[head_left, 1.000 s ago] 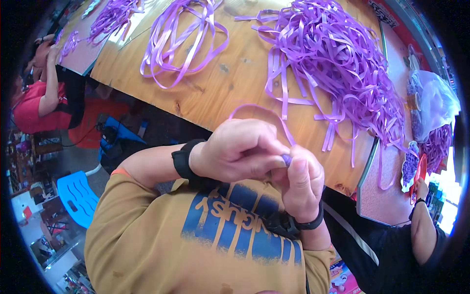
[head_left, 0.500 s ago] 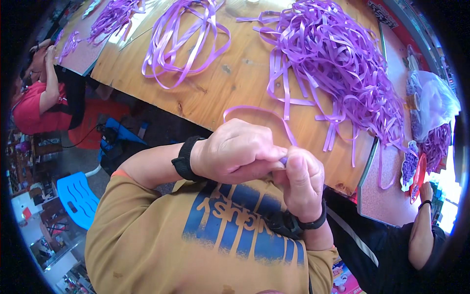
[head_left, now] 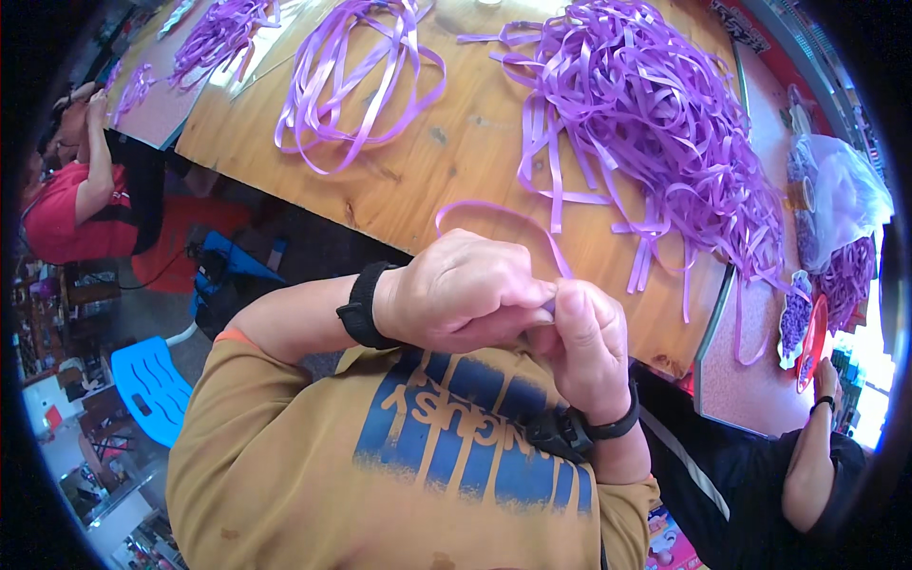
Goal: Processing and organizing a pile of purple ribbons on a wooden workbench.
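Both of my hands meet close to my chest, just off the table's front edge. My left hand (head_left: 461, 293) is closed, its thumb and forefinger pinching a purple ribbon strap (head_left: 494, 211). Against it, my right hand (head_left: 584, 342) is closed too, thumb raised over the same bit of strap. Only a small purple piece shows between the fingertips; its exact form is hidden. The rest of the strap arches out behind my hands onto the wooden table (head_left: 456, 171). A black band is on each wrist.
A large tangled heap of purple straps (head_left: 646, 114) covers the table's right side, and a looser bundle (head_left: 361, 90) lies left of centre. Another person in red (head_left: 81, 209) sits at far left; a person's arm (head_left: 812, 465) reaches near a red basin (head_left: 812, 342) at right. A blue stool (head_left: 150, 388) stands at left.
My hands stay pressed together and have shifted only slightly. The right hand has turned a little, and less of the purple piece shows between the fingertips.
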Available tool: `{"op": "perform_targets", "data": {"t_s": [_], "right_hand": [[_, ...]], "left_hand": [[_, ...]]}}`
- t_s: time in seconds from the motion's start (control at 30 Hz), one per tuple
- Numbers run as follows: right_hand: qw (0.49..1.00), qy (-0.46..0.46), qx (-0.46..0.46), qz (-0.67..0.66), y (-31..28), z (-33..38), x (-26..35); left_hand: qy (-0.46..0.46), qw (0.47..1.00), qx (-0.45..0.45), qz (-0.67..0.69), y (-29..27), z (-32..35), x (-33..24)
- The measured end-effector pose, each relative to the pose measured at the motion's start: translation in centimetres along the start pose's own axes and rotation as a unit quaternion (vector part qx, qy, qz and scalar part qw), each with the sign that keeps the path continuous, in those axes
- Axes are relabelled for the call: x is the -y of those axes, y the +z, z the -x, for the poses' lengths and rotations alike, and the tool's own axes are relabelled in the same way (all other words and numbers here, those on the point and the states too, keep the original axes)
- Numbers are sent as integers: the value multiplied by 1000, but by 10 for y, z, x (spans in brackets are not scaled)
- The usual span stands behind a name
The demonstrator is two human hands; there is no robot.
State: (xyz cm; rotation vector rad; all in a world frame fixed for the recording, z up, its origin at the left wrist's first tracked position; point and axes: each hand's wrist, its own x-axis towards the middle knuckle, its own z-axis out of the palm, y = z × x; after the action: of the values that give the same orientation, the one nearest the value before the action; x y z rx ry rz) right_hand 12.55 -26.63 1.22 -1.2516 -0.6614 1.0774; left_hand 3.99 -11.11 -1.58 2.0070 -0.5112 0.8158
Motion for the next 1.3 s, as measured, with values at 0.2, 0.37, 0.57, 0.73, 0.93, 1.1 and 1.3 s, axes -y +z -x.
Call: {"op": "perform_targets", "data": {"t_s": [0.2,0.37,0.57,0.73,0.93,1.1,1.3], "right_hand": [[998,55,-11,-8,3,-4,6],[994,68,-19,-81,1,-4,-6],[995,61,-17,-82,2,-5,-5],[994,91,-37,-52,4,-11,3],[992,-11,-125,-7,-27,3,8],[980,-118,-131,-86,-46,11,-6],[997,-44,44,-56,-22,-6,-18]], "left_hand": [[19,1000,8,-5,-6,-1,9],[-152,975,-40,160,-2,4,0],[-205,955,-57,206,3,5,-5],[-161,979,-22,123,-14,2,8],[-410,855,-156,275,-78,-12,-12],[-388,871,-209,218,-140,9,-14],[-406,902,-119,83,-199,-20,27]]}}
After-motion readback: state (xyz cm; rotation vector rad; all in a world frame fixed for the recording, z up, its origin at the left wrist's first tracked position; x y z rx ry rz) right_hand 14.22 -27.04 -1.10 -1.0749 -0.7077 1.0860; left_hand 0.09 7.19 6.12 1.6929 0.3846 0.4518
